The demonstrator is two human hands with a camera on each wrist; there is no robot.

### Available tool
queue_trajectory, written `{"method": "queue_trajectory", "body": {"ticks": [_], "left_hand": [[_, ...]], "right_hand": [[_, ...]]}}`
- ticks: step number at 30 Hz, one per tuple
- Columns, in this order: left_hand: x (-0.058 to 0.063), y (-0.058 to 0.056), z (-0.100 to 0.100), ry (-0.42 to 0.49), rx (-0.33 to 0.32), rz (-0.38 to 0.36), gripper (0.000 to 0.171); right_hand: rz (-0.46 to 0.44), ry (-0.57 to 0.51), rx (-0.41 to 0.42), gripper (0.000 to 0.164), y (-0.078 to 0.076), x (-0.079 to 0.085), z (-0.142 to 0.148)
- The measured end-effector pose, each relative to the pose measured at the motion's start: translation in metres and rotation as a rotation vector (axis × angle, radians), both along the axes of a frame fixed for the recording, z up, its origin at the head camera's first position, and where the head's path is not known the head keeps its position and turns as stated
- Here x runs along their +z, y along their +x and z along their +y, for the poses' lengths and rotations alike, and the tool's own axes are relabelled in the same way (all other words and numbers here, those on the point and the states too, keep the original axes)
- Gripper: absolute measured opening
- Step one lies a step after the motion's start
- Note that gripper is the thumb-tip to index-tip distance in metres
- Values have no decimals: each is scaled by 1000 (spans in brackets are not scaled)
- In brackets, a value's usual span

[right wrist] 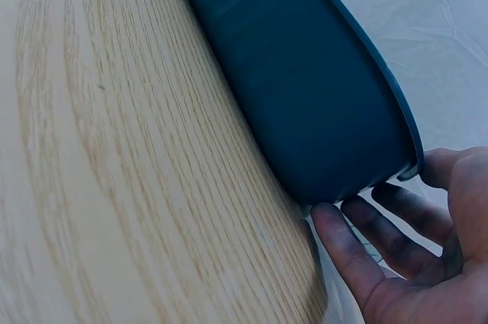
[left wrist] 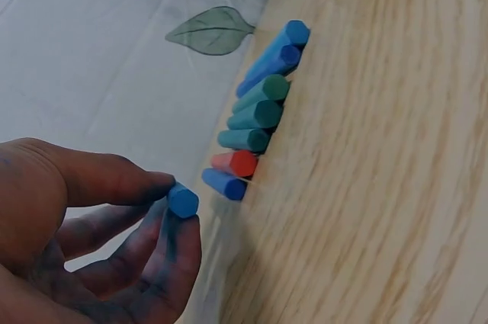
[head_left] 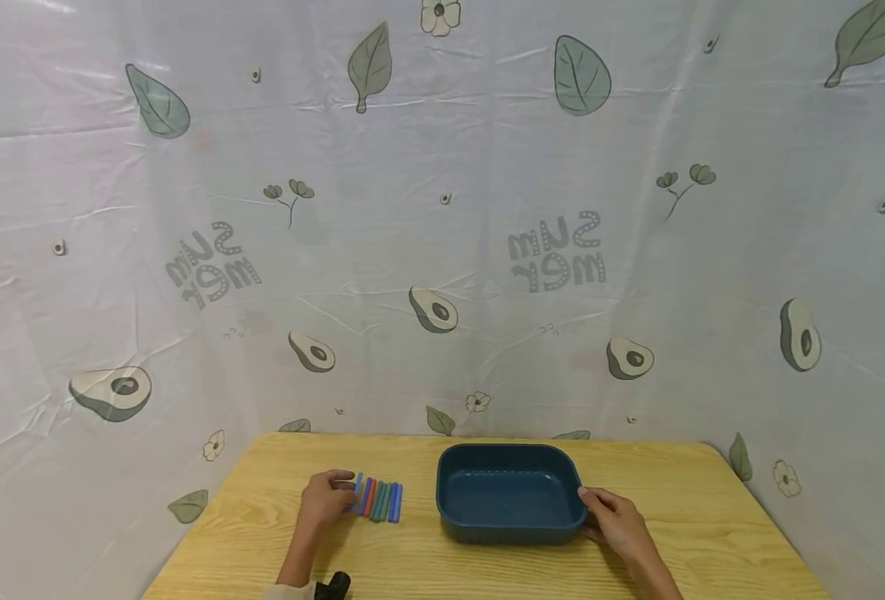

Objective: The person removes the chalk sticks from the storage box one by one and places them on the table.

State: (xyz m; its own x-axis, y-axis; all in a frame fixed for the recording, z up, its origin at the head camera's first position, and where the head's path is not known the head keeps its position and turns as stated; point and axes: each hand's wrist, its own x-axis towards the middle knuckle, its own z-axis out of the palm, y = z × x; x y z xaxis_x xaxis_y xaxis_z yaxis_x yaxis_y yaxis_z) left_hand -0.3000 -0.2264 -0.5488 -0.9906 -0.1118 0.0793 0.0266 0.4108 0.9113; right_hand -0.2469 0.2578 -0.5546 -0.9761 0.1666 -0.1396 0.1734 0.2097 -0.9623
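My left hand (head_left: 327,497) pinches a light blue chalk stick (left wrist: 183,200) between thumb and fingers at the left end of a row of chalk sticks (head_left: 385,501). In the left wrist view the held stick is apart from the row, with its end towards the camera. Beside it lie a blue chalk stick (left wrist: 224,184) and a red one (left wrist: 235,162), then green and more blue ones. At the right, my right hand (head_left: 618,521) holds the dark blue rectangular basin (head_left: 508,533) at its right side, thumb at the rim and fingertips against the outer wall.
The basin stands on a light wooden table (head_left: 405,575), right of the chalk row; no contents show in it. A pale printed sheet (head_left: 442,250) hangs behind the table and at both sides. Dark smudges mark the fingertips of both hands.
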Motion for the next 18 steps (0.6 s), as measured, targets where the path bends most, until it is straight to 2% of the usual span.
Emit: {"method": "queue_trajectory", "body": {"ticks": [9,18], "left_hand": [[-7,3,4,-195,26,64,37],[-10,8,8,-242,25,55,37]], "right_hand": [[-8,-3,2,63,-1,-4,0],[-21,21,7,61,1,-5,0]]}}
